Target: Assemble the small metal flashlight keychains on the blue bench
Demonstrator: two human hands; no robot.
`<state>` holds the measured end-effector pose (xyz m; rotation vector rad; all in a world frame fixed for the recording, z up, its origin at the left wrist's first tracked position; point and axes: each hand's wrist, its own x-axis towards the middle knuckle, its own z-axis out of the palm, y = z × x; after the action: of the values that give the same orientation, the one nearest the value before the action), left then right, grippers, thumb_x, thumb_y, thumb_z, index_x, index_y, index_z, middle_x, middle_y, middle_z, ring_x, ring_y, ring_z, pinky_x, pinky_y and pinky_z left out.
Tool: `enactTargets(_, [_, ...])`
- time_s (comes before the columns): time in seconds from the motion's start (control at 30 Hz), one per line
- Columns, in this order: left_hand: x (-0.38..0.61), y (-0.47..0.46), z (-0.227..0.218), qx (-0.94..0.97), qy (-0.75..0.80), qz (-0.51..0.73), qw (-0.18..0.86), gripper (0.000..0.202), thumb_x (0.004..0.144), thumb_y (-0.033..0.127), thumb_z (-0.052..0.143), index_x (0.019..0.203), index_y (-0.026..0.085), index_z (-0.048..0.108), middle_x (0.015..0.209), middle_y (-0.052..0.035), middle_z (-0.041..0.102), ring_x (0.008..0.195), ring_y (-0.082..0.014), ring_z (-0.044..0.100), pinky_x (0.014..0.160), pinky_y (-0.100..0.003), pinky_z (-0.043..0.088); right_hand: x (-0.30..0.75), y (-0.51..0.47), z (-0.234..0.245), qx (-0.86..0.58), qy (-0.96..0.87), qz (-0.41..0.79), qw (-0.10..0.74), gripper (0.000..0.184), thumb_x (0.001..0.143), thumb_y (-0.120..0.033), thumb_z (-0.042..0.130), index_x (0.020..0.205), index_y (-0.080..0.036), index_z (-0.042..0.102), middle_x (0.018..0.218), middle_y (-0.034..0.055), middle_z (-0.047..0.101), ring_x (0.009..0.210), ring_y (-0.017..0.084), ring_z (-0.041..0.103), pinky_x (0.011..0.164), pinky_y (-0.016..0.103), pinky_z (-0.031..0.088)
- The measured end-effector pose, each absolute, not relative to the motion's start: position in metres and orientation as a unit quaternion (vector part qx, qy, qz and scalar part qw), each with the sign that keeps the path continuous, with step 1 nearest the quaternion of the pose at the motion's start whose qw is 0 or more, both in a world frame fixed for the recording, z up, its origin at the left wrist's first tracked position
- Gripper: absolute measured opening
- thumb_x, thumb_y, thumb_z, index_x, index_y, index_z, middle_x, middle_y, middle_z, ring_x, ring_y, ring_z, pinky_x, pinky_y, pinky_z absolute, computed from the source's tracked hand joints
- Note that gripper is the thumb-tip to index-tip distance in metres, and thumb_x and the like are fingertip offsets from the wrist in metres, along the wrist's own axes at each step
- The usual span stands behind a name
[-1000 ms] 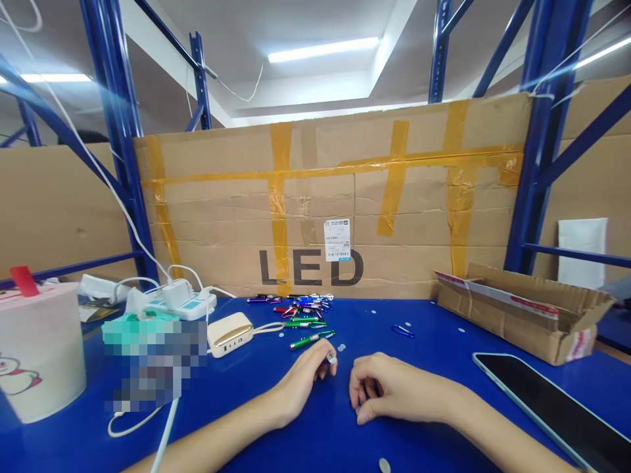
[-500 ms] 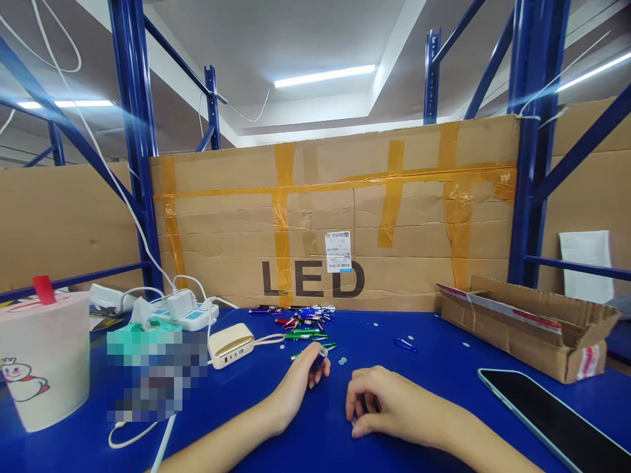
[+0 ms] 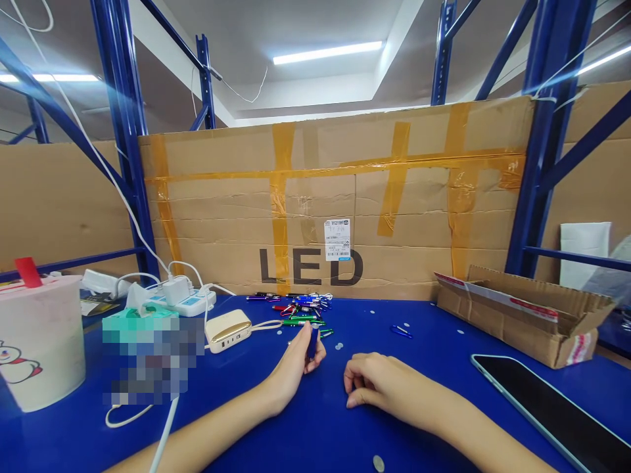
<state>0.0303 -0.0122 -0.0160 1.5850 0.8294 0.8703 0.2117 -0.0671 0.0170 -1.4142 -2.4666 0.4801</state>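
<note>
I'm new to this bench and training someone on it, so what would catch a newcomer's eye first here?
The big cardboard sheet, crossed with orange tape and printed "LED", towers behind the blue table, with a small heap of colourful pen-shaped lights at its foot. At front centre, the left hand grips a blue pen-shaped light upright, while the right hand rests curled on the tabletop beside it.
</note>
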Motion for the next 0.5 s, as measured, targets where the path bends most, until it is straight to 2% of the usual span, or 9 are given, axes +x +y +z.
enactTargets(0.13, [0.032, -0.014, -0.015, 0.642, 0.336, 0.378, 0.575, 0.05, 0.082, 0.065, 0.023, 0.068, 0.018, 0.035, 0.058, 0.0038, 0.039, 0.048, -0.0082, 0.026, 0.05, -0.024, 0.02, 0.21, -0.064, 0.018, -0.468, -0.864, 0.119, 0.142, 0.007, 0.079, -0.024, 0.06, 0.082, -0.021, 0.065, 0.084, -0.0002, 0.064, 0.074, 0.013, 0.059, 0.064, 0.021, 0.04])
enactTargets(0.3, [0.034, -0.018, -0.011, 0.625, 0.331, 0.38, 0.596, 0.047, 0.081, 0.064, 0.03, 0.071, 0.018, 0.035, 0.055, 0.0056, 0.038, 0.046, -0.0067, 0.023, 0.048, -0.023, 0.016, 0.206, -0.061, 0.02, -0.493, -0.864, 0.048, 0.095, 0.016, 0.085, -0.019, 0.051, 0.09, -0.02, 0.066, 0.091, 0.0038, 0.065, 0.08, 0.018, 0.062, 0.068, 0.025, 0.044])
enactTargets(0.4, [0.034, -0.02, -0.01, 0.637, 0.322, 0.374, 0.592, 0.046, 0.083, 0.062, 0.029, 0.071, 0.018, 0.034, 0.055, 0.0054, 0.037, 0.046, -0.0067, 0.023, 0.047, -0.023, 0.016, 0.207, -0.056, 0.017, -0.506, -0.859, 0.004, 0.083, 0.021, 0.088, -0.019, 0.045, 0.09, -0.018, 0.066, 0.09, 0.0058, 0.064, 0.079, 0.019, 0.063, 0.067, 0.026, 0.046])
enactTargets(0.5, [0.033, -0.021, -0.01, 0.649, 0.321, 0.373, 0.579, 0.044, 0.084, 0.059, 0.027, 0.072, 0.018, 0.035, 0.056, 0.0054, 0.037, 0.047, -0.0071, 0.023, 0.048, -0.023, 0.017, 0.211, -0.05, 0.01, -0.51, -0.853, 0.005, 0.11, 0.022, 0.089, -0.02, 0.044, 0.087, -0.017, 0.066, 0.087, 0.0066, 0.064, 0.077, 0.019, 0.063, 0.066, 0.025, 0.046])
